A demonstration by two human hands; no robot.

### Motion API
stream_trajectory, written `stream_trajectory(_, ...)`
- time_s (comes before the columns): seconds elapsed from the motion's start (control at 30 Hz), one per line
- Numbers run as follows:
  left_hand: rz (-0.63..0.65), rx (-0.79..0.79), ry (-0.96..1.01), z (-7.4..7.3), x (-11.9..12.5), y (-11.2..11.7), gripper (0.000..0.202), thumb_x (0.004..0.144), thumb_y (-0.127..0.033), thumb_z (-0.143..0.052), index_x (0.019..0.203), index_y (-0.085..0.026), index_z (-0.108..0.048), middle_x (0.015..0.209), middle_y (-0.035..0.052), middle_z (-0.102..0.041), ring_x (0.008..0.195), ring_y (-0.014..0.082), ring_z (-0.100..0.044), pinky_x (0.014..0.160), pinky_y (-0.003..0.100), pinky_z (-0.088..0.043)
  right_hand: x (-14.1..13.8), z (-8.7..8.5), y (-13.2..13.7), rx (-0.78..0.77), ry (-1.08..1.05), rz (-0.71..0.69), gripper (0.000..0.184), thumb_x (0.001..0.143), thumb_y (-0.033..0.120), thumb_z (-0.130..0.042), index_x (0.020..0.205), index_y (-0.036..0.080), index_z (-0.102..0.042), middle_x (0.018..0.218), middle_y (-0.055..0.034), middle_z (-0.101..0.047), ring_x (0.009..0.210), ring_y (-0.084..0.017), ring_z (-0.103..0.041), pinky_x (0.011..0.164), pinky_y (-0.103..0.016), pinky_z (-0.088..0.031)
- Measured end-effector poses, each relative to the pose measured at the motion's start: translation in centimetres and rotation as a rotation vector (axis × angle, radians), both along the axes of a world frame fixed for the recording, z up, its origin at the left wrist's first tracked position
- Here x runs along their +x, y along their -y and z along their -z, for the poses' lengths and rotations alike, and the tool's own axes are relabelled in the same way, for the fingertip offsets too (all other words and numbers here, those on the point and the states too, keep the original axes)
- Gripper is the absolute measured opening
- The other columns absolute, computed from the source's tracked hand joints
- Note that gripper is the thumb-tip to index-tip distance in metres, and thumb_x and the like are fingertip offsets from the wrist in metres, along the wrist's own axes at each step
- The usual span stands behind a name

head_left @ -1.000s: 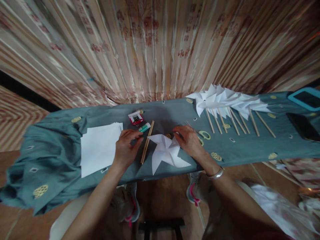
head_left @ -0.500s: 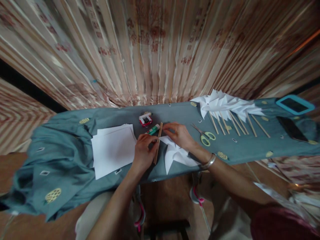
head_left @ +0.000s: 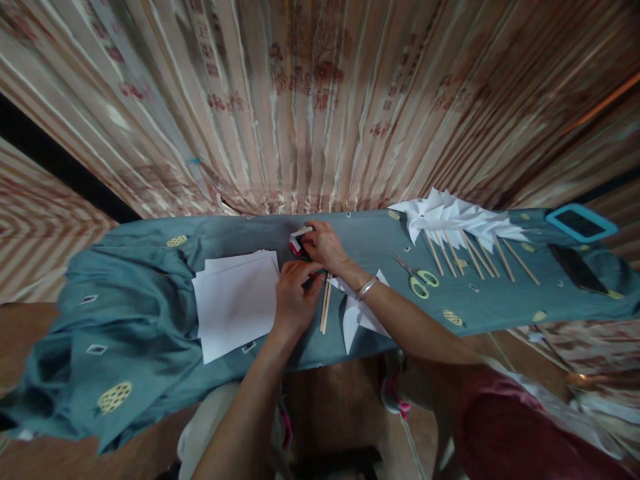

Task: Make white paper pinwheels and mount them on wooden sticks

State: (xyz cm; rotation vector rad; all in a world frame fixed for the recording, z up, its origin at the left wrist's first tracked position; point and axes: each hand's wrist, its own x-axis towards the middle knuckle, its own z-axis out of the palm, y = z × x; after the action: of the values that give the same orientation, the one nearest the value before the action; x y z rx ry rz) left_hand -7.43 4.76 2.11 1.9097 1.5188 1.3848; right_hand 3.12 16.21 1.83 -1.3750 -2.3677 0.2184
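My left hand (head_left: 296, 297) is closed, thumb and forefinger drawn together near the upper ends of thin wooden sticks (head_left: 325, 313). Whatever its fingertips hold is too small or hidden to make out. Reaching over beyond it, my right hand (head_left: 327, 248) has curled fingers at a small red and white box (head_left: 299, 244); its fingertips are partly hidden there. A white paper pinwheel (head_left: 356, 320) lies beneath my right forearm, which covers part of it. The green glue stick is hidden behind my hands.
White paper sheets (head_left: 237, 303) are stacked at the left. To the right lie green-handled scissors (head_left: 417, 277), a row of pinwheels (head_left: 460, 217) on sticks, a black phone (head_left: 575, 267) and a blue-framed tablet (head_left: 581, 223). A green cloth (head_left: 160, 300) covers the table, rumpled at left.
My right hand has moved from beside the sticks, up and left, to the red and white box. My left hand stays by the sticks. The view has shifted slightly.
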Motion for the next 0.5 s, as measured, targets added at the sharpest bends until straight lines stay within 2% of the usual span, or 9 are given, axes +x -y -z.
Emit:
stream_trajectory(0.2,-0.158,-0.028,0.125,-0.3,-2.4,-0.9,0.013,0.082,-0.021,-0.062,0.092,-0.020,-0.071,0.087,0.0029,-0.072,0.089,0.0193,-0.064,0.086,0.035,-0.051,-1.0,-0.4,-1.0,-0.015,0.090,-0.014,0.017,0.079,0.011,-0.057,0.077,0.013,-0.073,0.108,-0.0171,-0.068,0.113,-0.028,-0.057,0.098,-0.037,-0.042)
stream_trajectory(0.3,-0.185,-0.012,0.164,-0.2,-2.8,-1.1,0.014,0.082,-0.022,-0.062,0.092,-0.018,-0.072,0.087,0.0035,-0.072,0.088,0.0193,-0.065,0.086,0.035,-0.051,-1.3,-0.7,-1.3,-0.030,0.128,-0.021,0.016,0.079,0.011,-0.057,0.077,0.013,-0.072,0.102,-0.0155,-0.069,0.105,-0.026,-0.060,0.096,-0.036,-0.042)
stream_trajectory(0.5,-0.190,0.003,0.222,-0.1,-2.8,-1.3,0.014,0.078,-0.022,-0.065,0.089,-0.018,-0.073,0.083,0.0026,-0.072,0.084,0.0180,-0.064,0.083,0.032,-0.049,-1.4,-1.0,-1.2,-0.048,0.184,-0.028,0.019,0.083,0.011,-0.053,0.081,0.010,-0.072,0.101,-0.0154,-0.069,0.100,-0.024,-0.060,0.095,-0.033,-0.041)
